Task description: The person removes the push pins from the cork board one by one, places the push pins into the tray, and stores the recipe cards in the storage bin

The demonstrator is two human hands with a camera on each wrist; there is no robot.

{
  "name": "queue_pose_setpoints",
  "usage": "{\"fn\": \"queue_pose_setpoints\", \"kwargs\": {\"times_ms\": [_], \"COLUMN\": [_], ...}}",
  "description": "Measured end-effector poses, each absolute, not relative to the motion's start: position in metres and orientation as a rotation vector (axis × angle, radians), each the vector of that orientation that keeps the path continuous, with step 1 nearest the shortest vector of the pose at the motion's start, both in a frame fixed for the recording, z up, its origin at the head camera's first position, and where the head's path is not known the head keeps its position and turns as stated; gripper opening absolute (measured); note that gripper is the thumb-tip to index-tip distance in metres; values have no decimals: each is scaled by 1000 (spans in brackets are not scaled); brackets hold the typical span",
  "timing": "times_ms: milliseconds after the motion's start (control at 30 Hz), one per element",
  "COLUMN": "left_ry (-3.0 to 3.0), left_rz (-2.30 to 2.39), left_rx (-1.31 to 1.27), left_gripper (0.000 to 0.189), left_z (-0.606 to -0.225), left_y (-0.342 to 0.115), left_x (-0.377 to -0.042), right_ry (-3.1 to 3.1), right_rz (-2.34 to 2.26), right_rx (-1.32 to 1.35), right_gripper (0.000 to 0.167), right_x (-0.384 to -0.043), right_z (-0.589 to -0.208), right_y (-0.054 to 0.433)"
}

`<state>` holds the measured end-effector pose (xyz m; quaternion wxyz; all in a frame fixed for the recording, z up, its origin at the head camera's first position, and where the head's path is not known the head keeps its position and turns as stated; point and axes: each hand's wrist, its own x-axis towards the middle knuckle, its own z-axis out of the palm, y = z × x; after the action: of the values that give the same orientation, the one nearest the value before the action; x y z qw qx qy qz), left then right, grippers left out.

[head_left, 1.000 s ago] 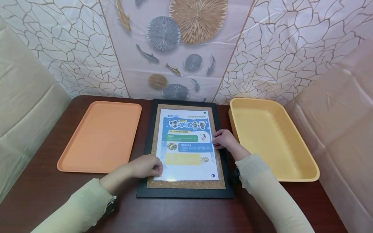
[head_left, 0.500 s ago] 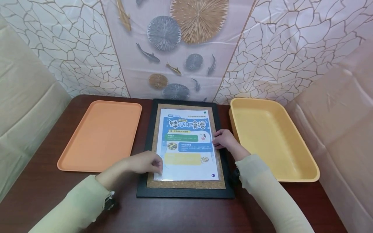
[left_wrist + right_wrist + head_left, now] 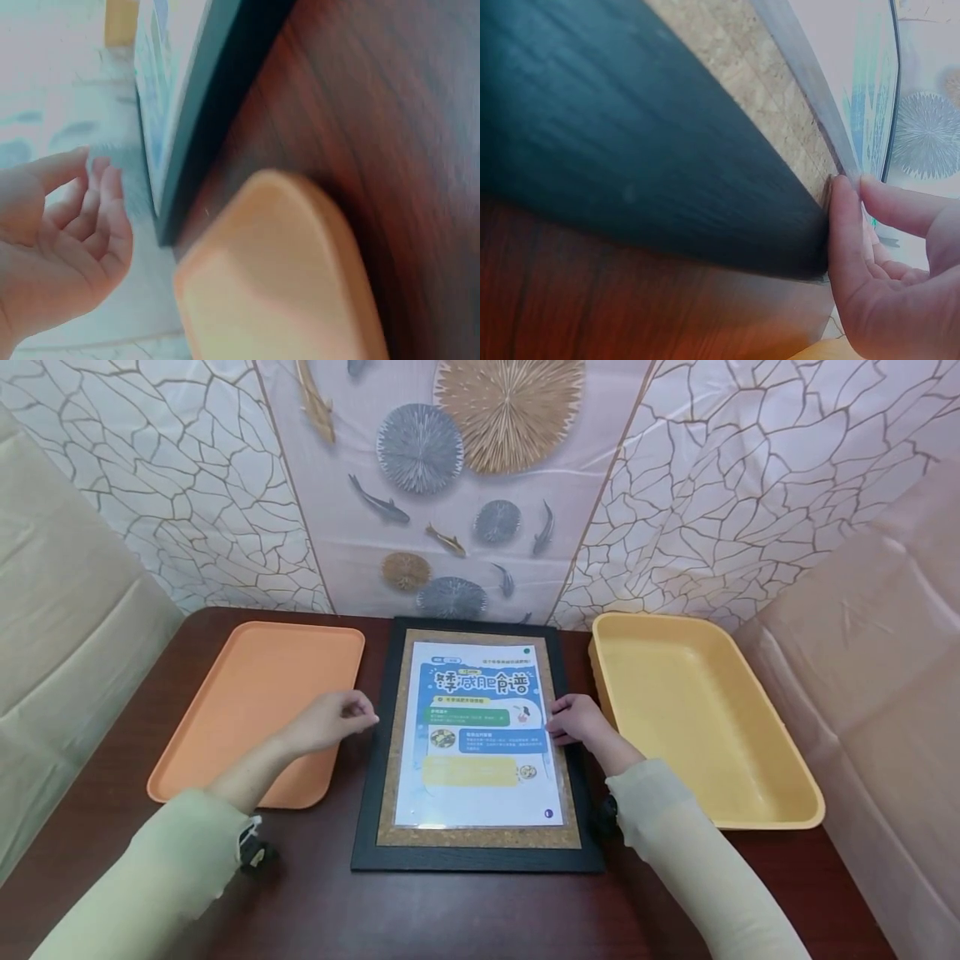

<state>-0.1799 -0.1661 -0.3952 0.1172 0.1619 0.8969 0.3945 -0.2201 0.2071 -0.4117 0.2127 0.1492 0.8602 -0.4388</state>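
A laminated printed poster [image 3: 480, 802] with blue, green and yellow blocks lies on a cork board [image 3: 517, 837] with a black frame [image 3: 472, 858]. My right hand [image 3: 576, 718] is at the poster's right edge. In the right wrist view the thumb and index finger of that hand [image 3: 900, 262] pinch the clear margin of the sheet, beside the cork. My left hand [image 3: 333, 720] is over the orange tray's right side, left of the frame. Its fingers [image 3: 112, 217] are loosely curled, thumb tip near the fingertips, with nothing visible between them.
A shallow orange tray [image 3: 255, 693] lies left of the board on the dark wooden table [image 3: 420, 914]. To the right stands a deeper yellow bin [image 3: 690, 710], close to the frame and my right forearm. Patterned cloth [image 3: 450, 510] hangs behind the table.
My left hand has left the poster's lower left corner and moved up and left to above the tray. The right hand stays at the right edge, and the poster has not visibly moved.
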Motion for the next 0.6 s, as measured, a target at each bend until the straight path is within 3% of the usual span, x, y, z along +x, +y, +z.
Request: {"fn": "queue_pose_setpoints", "kwargs": {"times_ms": [600], "left_ry": [2720], "left_rz": [1216], "left_rx": [-75], "left_gripper": [27], "left_z": [-408], "left_y": [-223], "left_x": [-244], "right_ry": [2381], "right_rz": [-1218], "right_rx": [432], "right_gripper": [33], "right_x": [-221], "right_z": [-412], "right_y": [207]}}
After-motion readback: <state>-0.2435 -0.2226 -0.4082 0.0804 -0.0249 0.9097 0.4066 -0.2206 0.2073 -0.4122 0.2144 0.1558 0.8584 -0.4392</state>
